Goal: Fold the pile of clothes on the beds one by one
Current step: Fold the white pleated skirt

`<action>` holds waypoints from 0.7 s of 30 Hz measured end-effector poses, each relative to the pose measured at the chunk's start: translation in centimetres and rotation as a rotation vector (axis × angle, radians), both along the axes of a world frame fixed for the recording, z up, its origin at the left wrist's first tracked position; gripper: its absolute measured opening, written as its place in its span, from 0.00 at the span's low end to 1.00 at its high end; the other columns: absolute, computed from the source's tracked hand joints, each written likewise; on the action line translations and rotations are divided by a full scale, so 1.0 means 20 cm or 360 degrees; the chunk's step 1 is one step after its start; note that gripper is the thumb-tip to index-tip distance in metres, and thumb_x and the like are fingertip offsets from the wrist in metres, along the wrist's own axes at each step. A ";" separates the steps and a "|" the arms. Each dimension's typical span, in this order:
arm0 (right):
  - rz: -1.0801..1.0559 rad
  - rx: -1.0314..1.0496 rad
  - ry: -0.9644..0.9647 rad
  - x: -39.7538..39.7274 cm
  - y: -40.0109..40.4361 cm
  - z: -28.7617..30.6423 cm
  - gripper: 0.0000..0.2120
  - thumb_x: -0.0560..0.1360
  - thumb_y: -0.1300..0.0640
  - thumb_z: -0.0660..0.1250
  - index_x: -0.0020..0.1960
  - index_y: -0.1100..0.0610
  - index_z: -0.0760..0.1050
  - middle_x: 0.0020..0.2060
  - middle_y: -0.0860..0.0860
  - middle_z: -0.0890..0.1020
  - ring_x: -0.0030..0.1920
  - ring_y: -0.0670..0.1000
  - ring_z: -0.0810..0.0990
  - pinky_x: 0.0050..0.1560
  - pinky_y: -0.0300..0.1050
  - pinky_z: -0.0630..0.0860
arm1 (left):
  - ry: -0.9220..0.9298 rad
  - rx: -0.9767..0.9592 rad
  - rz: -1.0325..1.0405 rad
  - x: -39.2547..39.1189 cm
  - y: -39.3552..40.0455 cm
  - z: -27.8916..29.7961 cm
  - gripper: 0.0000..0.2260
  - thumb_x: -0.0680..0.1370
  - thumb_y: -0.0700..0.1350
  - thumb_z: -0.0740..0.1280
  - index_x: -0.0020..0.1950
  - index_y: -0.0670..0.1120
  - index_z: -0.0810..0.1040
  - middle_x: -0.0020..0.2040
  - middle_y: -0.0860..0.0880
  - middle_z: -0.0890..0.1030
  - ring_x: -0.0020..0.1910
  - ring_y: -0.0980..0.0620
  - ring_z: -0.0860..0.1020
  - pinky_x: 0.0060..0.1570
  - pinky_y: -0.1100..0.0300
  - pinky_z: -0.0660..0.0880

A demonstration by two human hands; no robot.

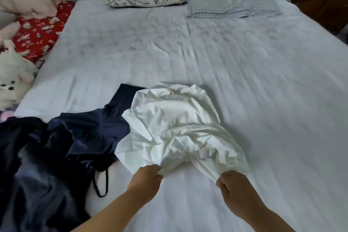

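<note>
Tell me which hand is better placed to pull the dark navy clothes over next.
Left. The left hand grips the white garment on the side nearest the navy pile; the right hand holds the far edge and would probably have to cross over.

No lettering, label, brand name or number can be read anywhere in the head view. The only mark close to a sign is a small embroidered spotted dog on the blue checked pillow (233,2) at the head of the bed, and it carries no words. The prints on the other fabrics are pictures only.
</note>
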State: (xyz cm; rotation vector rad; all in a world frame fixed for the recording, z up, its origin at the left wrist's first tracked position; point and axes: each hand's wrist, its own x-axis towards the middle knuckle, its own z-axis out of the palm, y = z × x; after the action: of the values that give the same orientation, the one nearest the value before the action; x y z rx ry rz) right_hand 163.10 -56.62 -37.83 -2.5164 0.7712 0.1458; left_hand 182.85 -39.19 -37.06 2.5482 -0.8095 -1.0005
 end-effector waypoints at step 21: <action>0.0122 -0.0173 -0.0495 -1.06 0.79 1.22 0.20 0.70 0.56 0.72 0.62 0.57 0.77 0.55 0.50 0.79 0.56 0.52 0.77 0.57 0.43 0.71 | 0.0684 -0.1162 0.0724 -1.25 0.61 1.46 0.10 0.81 0.43 0.57 0.50 0.48 0.78 0.43 0.46 0.81 0.41 0.49 0.79 0.42 0.57 0.77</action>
State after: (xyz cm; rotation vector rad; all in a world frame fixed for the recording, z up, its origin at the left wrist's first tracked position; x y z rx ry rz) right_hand 141.89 -40.75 -13.52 -2.5850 0.5704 -0.2626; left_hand 157.85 -26.94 -7.80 1.6958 -0.3468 -0.8453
